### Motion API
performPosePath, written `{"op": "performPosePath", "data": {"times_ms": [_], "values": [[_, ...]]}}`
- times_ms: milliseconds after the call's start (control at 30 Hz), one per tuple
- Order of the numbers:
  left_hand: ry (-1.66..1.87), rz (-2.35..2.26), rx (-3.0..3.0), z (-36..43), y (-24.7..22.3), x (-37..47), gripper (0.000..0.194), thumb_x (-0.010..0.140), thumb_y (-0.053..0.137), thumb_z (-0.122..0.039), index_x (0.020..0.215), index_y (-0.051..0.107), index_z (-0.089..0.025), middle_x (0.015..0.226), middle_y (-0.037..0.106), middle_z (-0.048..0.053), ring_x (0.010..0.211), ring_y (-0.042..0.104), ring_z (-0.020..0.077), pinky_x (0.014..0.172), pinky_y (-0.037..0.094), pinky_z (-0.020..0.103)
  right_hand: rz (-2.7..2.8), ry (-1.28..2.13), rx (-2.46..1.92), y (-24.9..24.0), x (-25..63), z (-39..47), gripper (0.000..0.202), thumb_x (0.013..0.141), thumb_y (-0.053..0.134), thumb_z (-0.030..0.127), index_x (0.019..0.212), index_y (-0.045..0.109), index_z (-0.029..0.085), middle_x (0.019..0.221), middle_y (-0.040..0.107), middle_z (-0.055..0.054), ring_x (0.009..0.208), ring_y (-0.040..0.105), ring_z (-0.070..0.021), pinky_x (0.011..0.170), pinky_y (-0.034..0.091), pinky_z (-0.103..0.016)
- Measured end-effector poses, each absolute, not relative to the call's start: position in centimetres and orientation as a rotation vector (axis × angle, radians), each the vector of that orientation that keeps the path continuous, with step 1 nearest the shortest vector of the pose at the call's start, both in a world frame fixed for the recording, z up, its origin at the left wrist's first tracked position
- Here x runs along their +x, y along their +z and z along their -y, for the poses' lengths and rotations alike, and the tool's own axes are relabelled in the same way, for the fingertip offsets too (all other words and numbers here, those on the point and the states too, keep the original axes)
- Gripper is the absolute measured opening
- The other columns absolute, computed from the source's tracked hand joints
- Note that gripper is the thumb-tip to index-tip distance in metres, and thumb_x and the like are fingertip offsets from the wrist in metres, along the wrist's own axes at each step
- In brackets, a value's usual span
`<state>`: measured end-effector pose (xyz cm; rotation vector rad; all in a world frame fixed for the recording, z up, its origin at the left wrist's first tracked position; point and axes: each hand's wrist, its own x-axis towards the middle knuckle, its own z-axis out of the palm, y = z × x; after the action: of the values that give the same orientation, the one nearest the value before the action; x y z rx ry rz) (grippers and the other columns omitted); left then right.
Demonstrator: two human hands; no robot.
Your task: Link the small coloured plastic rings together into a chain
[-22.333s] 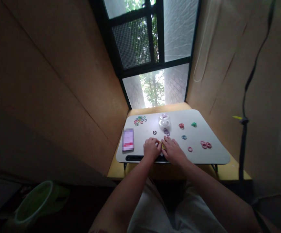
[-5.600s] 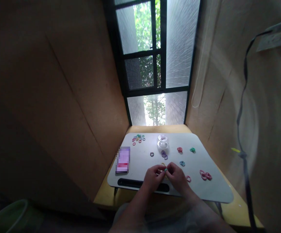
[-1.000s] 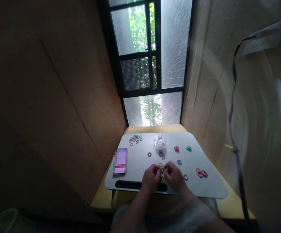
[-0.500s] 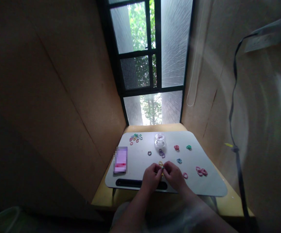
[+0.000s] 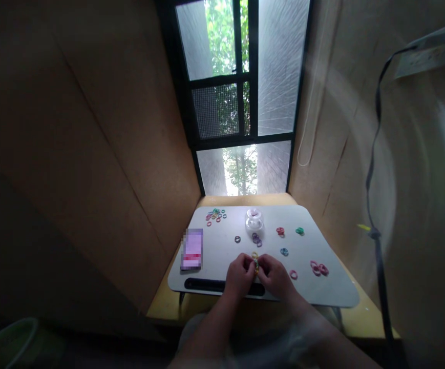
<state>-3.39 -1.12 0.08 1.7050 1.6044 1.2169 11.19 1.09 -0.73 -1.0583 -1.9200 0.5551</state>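
Near the front edge of the white lap table [image 5: 214,261], my left hand [image 5: 239,275] and my right hand [image 5: 274,275] meet with pinched fingers. Between the fingertips is a small yellow-green ring [image 5: 256,265], perhaps a hair tie, partly hidden by the fingers. Just beyond it lies a yellow ring [image 5: 255,254]. A pink ring [image 5: 293,274] rests beside my right hand. Farther back are purple rings [image 5: 257,240], a dark ring [image 5: 237,239] and blue rings [image 5: 284,252].
A clear round jar [image 5: 253,219] stands at the back. Mixed rings [image 5: 215,215] lie back left, above a phone [image 5: 192,250]. Red rings [image 5: 280,231], green rings [image 5: 300,231] and pink rings [image 5: 319,268] sit on the right. A black slot [image 5: 207,285] runs along the front.
My fingertips have parted slightly, so more of the yellow-green ring shows between them. The whole view has shifted a little; the rings on the table stay where they were.
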Motion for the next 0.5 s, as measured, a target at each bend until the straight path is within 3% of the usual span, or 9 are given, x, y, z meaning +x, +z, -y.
{"op": "performPosePath", "data": {"times_ms": [500], "values": [[1.195,-1.632,1.728,1.32,0.15,-3.39,0.015,0.083,0.055,-0.031,0.083,0.062,-0.019,0.073,0.065,0.000,0.067,0.058,0.0131,0.063,0.043,0.024,1.856,0.499,-1.105,-0.49,11.34,-1.28,0.008,0.082,0.051,0.027,0.078,0.054,0.020,0.069,0.053,0.001,0.060,0.049,-0.0132,0.059,0.040,-0.025]]}}
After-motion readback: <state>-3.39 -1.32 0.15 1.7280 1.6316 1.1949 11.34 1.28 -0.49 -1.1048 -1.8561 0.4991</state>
